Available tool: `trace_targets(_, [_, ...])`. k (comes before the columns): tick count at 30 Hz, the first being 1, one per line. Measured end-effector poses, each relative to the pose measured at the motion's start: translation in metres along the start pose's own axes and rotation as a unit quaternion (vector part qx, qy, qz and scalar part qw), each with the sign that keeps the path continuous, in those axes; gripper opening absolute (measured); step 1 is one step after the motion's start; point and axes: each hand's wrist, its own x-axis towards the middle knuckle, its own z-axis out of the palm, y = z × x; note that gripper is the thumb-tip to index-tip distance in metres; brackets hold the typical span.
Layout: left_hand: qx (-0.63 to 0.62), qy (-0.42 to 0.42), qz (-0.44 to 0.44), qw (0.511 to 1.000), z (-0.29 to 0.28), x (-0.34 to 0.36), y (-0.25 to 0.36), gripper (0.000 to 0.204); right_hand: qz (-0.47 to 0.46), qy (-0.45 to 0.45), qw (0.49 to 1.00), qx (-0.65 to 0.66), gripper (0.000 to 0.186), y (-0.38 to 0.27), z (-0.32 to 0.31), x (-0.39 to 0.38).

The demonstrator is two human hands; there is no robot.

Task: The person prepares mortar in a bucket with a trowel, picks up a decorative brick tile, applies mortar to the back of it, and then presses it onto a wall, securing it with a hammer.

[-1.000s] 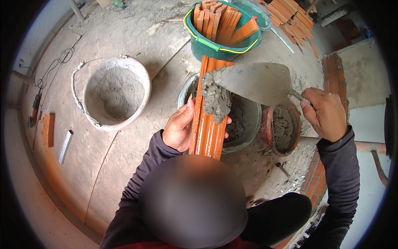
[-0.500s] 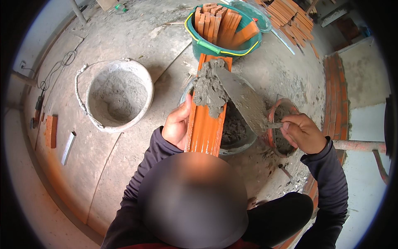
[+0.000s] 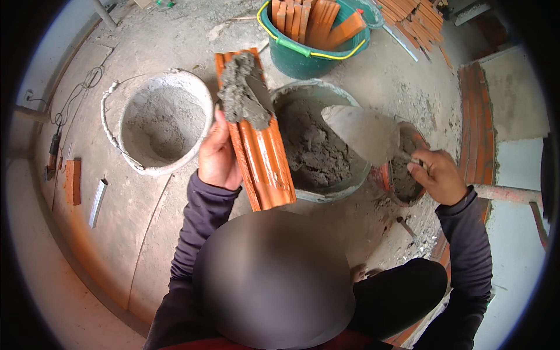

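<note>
My left hand [image 3: 219, 153] is closed around the left edge of a wet orange grooved brick [image 3: 263, 166], held up tilted to the left. Grey mortar [image 3: 244, 93] lies in a thick heap over the brick's far half. To the right, my right hand [image 3: 437, 177] grips a trowel [image 3: 366, 135] by its handle; the blade is smeared grey and stands apart from the brick. Beneath the blade is a tub of dark mortar [image 3: 318, 153], partly covered by the trowel and the brick. A smaller reddish bucket [image 3: 421, 135] with grey mix stands below my right hand.
A whitish bucket [image 3: 208, 111] of dry grey powder stands on the left. At the back, a green bucket [image 3: 291, 61] holds several orange bricks. More bricks [image 3: 411, 23] are stacked far right. A loose brick [image 3: 73, 182] and a metal piece [image 3: 98, 204] lie at left.
The brick has moved left and turned, carrying its mortar with it. The trowel has come off the mortar and swung right, uncovering more of the tub.
</note>
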Motion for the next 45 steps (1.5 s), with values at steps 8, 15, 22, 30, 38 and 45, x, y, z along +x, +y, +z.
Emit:
trace_targets(8, [0.134,0.074,0.066,0.986,-0.005,-0.024,-0.004,0.058,-0.120,0.046,0.908,-0.398,0.013,-0.026,-0.015,0.038])
trace_targets(15, [0.122,0.081,0.071,0.987,-0.020,-0.030,-0.017,0.060,-0.172,-0.035,0.892,-0.417,0.017,-0.024,0.014,0.058])
trace_targets(22, [0.096,0.046,0.073,0.992,-0.030,-0.030,-0.028,0.063,-0.202,-0.074,0.897,-0.385,0.013,-0.032,0.015,0.067])
trace_targets(30, [0.075,0.053,0.055,0.994,-0.035,-0.031,-0.033,0.063,-0.221,-0.114,0.909,-0.335,0.017,-0.038,0.020,0.081])
trace_targets(38, [0.081,0.038,0.067,0.994,-0.037,-0.033,-0.036,0.063,-0.177,-0.213,0.916,-0.290,0.021,-0.040,0.029,0.082])
trace_targets(45, [0.052,0.025,0.082,0.995,-0.036,-0.040,-0.028,0.066,-0.110,-0.292,0.949,-0.038,0.025,-0.006,0.040,0.093])
